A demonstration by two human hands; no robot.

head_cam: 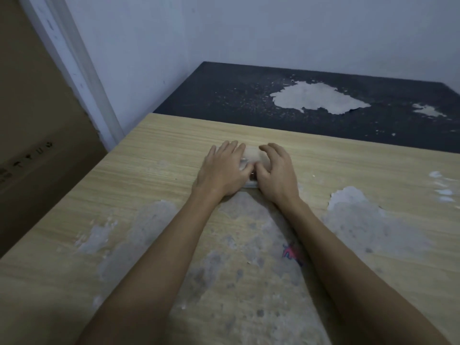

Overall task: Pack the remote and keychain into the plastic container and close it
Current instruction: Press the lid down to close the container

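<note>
A small clear plastic container (252, 155) lies on the light wooden table (159, 155), mostly covered by both hands. My left hand (222, 168) lies flat on its left half, fingers spread forward. My right hand (275, 170) presses on its right half with fingers curled over the top. The two thumbs meet at the near edge of the container. Only a pale strip of its lid shows between the hands, and a bit of clear rim at the near edge. The remote and the keychain are hidden from view.
The table top has worn grey patches (361, 220) and a small red-blue mark (292, 253) near my right forearm. Behind the table a dark surface (236, 95) with peeled pale spots meets the white wall. A brown cardboard box (37, 145) stands at the left.
</note>
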